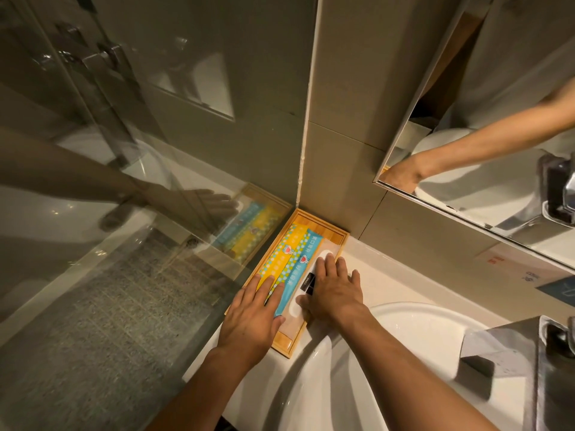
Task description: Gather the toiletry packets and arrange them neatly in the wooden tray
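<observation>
A wooden tray (334, 234) lies on the white counter in the corner, against the tiled wall and a glass partition. Three long packets lie side by side in it: a yellow packet (284, 248), a blue packet (300, 262) and a pale comb packet (323, 253) with a dark label. My left hand (253, 318) lies flat, fingers spread, on the near ends of the yellow and blue packets. My right hand (334, 287) rests flat, fingers apart, over the comb packet and the tray's right rim. Neither hand grips anything.
A white round basin (404, 353) sits right of the tray, close to my right forearm. A chrome tap (557, 337) stands at the far right. The mirror (497, 135) hangs above the counter. The glass partition (124, 213) at left reflects the tray and my arm.
</observation>
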